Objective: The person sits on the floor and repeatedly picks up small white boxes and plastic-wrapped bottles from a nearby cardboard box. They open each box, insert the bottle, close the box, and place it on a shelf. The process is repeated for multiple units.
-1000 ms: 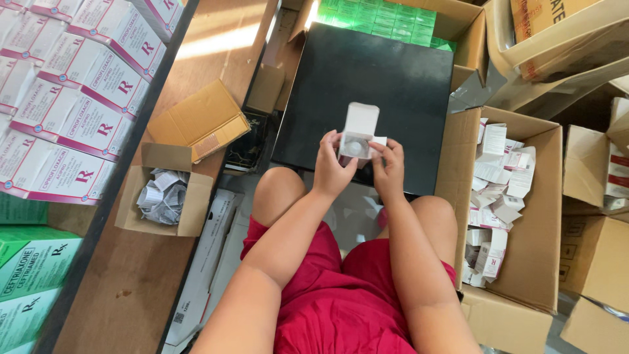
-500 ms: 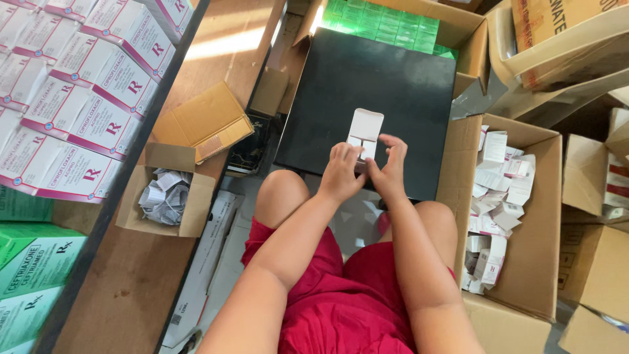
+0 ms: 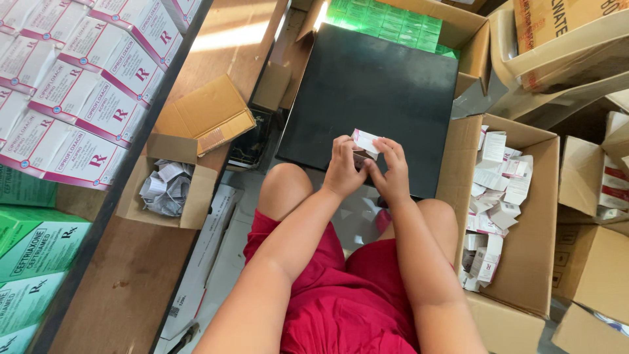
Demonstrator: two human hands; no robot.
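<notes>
Fingers of both the left hand [image 3: 343,172] and right hand [image 3: 393,172] pinch a small white carton [image 3: 364,141] over the black worktop [image 3: 373,98]. Uneven pressing could crush a flap or let it slip.

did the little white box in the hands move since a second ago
Yes. The small white box has dropped lower over the black board, its open flap now folded down.

A small white carton [image 3: 364,140] with pink-purple markings is being held between both hands, tilting slightly with one end pointing up and left. It is sitting just above the near edge of a black flat surface.
</notes>
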